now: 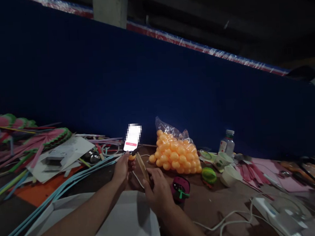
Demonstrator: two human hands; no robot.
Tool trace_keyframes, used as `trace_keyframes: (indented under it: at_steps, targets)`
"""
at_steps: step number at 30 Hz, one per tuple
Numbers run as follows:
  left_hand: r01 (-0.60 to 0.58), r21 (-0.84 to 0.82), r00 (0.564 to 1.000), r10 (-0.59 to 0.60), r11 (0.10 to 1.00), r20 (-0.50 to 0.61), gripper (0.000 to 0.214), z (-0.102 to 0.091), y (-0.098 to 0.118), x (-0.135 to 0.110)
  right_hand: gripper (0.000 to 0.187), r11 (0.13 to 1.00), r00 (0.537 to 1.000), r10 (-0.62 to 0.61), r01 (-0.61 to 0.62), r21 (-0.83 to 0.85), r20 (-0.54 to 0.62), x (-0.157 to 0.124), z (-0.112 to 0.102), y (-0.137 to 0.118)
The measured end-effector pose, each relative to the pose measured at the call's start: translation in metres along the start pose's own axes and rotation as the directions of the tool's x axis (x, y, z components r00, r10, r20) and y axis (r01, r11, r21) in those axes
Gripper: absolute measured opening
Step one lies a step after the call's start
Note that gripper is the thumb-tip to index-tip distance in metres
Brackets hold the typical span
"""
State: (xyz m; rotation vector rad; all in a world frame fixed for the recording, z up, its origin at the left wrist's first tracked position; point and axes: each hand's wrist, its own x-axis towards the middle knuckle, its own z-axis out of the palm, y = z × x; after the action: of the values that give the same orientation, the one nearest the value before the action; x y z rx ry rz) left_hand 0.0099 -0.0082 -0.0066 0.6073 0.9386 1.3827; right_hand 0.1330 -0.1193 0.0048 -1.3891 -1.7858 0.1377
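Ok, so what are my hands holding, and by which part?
Your right hand holds a flat tan stick by its near end. Your left hand is beside the lit smartphone's lower end; whether it holds anything can't be told.

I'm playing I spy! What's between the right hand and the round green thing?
In the head view, a dark purple object with a green bit lies between the right hand and the round green thing.

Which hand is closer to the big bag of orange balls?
The right one. The right hand is just in front of the bag, near its left side; the left hand is farther off to the left, by the bright screen.
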Motion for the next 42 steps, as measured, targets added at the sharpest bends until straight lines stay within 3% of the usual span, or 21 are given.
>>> trace_keyframes:
  at_steps: [3,8,27,42]
  targets:
    - [-0.024,0.013,1.000,0.024,1.000,0.009,0.026,0.0001,-0.0004,0.0008,0.035,1.000,1.000,-0.007,0.007,0.011,-0.022,0.0001,-0.0003,-0.0004]
    - [0.001,-0.012,1.000,-0.001,1.000,-0.015,0.024,0.0011,0.0007,0.0004,0.034,1.000,0.999,0.024,-0.024,-0.019,0.043,-0.0001,0.0019,0.0016]
    - [0.004,-0.007,1.000,-0.004,1.000,-0.018,0.022,0.0026,0.0028,-0.0010,0.032,1.000,1.000,0.003,-0.003,0.000,-0.030,0.0010,0.0032,0.0009]
    - [0.005,-0.007,1.000,-0.005,1.000,-0.014,0.022,0.0014,0.0017,0.0002,0.033,1.000,1.000,0.017,-0.017,0.009,-0.018,0.0006,0.0019,-0.0022]
